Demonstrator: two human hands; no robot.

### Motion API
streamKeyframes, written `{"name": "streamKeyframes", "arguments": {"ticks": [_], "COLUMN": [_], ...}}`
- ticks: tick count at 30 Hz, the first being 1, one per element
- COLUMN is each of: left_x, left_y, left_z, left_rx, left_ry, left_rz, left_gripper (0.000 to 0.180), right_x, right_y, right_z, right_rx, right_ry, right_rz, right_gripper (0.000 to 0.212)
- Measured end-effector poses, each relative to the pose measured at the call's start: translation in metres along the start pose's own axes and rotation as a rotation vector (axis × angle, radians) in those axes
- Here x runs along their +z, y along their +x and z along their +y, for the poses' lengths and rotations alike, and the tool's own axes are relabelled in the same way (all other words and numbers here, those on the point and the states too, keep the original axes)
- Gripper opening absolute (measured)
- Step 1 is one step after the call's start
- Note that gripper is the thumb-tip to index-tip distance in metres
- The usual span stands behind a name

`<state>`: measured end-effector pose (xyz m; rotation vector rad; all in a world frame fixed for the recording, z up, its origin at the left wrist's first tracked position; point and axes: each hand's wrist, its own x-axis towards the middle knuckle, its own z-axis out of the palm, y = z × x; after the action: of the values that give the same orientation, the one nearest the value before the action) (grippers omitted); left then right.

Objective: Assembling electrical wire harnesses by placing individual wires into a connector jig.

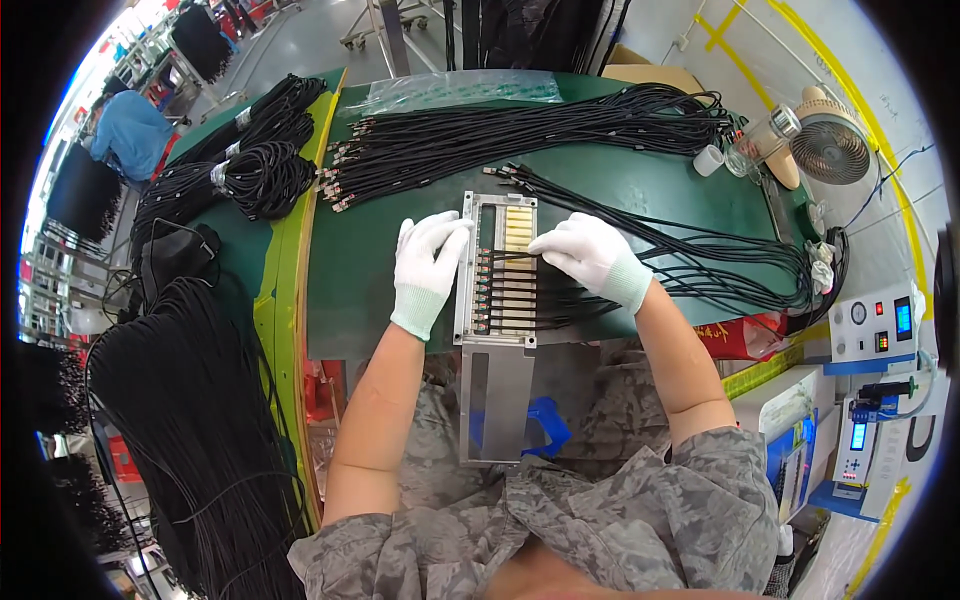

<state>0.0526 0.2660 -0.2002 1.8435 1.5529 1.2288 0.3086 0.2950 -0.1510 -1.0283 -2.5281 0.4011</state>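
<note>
A metal fixture [467, 300] stands on the table in front of me, with a row of cream-coloured slots [518, 222] down its right side. Several black cables with metal plugs [483, 290] lie side by side across its lower part; the upper slots hold none. My right hand [592, 255], in a white glove, pinches a black cable [515, 254] just above that row. Against the fixture's left rail rests my left hand [430, 262], also gloved, its fingers stretched out toward the slots. The cables' loose lengths run off to the right under my right wrist.
Behind the fixture lies a long bundle of black cables [520, 130]. Coiled cables [262, 178] and a large cable heap [195, 420] sit left of a yellow-green table edge [283, 290]. A fan [830, 148], a clear jar [760, 140] and bench instruments [872, 330] stand at right.
</note>
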Motion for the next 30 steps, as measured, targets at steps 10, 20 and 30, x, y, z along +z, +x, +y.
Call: {"name": "streamKeyframes", "arguments": {"ticks": [10,20,30], "left_x": [0.01,0.017,0.008], "left_y": [-0.011,-0.003,0.001], "left_z": [0.012,0.008,0.006], "left_rx": [0.294,0.242,0.098], "left_ry": [0.414,0.243,-0.056], "left_rz": [-0.262,-0.236,-0.139], "left_gripper": [0.035,0.024,0.024], "right_x": [0.01,0.013,0.01], "right_y": [0.001,0.024,0.011], "right_z": [0.007,0.051,0.049], "right_rx": [-0.036,0.341,0.207], "right_ry": [-0.083,-0.387,-0.3], "right_rz": [0.013,0.123,0.176], "right_gripper": [0.015,0.009,0.006]}}
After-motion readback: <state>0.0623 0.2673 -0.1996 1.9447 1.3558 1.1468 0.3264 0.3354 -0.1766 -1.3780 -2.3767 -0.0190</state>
